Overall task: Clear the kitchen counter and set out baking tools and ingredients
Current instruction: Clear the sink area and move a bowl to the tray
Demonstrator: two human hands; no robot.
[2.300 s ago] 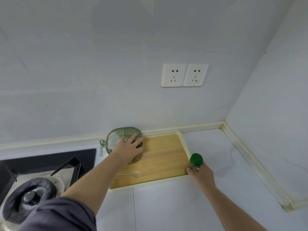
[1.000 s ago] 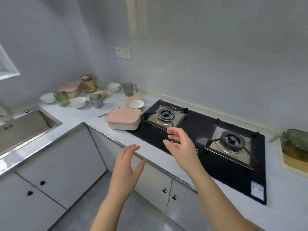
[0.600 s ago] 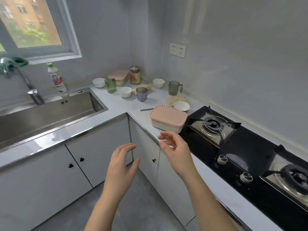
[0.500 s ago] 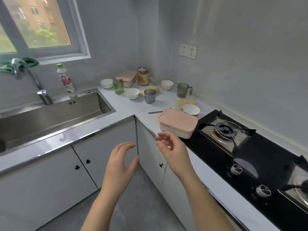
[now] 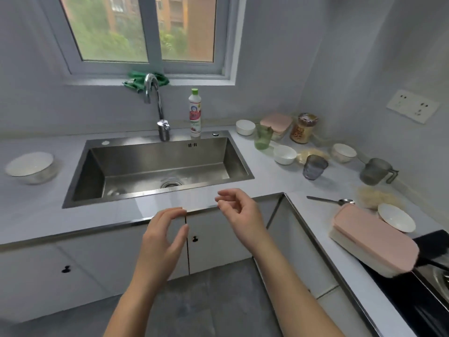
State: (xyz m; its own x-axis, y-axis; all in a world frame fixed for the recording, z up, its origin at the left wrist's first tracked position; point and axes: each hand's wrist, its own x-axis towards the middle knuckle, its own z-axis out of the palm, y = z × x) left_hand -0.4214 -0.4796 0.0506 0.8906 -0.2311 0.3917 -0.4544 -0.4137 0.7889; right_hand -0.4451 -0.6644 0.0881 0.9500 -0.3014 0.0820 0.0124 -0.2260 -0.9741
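Both hands hover in front of the counter edge and hold nothing. My left hand (image 5: pixel 164 235) has its fingers loosely bent. My right hand (image 5: pixel 239 211) is relaxed with curled fingers. On the counter at the right stand a pink-lidded box (image 5: pixel 374 237), a white bowl (image 5: pixel 396 217), a spoon (image 5: pixel 330 201), a grey cup (image 5: pixel 314 167), a grey jug (image 5: pixel 375 171), a green cup (image 5: pixel 263 136), several more white bowls, a second pink-lidded box (image 5: pixel 275 122) and a jar (image 5: pixel 303 128). A steel bowl (image 5: pixel 30 166) sits left of the sink.
The steel sink (image 5: pixel 158 166) with its tap (image 5: pixel 156 105) lies straight ahead under the window. A white bottle (image 5: pixel 195 113) stands behind the sink and a green cloth (image 5: pixel 138 81) lies on the sill. The black hob (image 5: pixel 427 288) is at the lower right.
The view has swung left from the wooden tray and hob to the sink. Both hands let go of the green container and green-capped bottle and now hang free.
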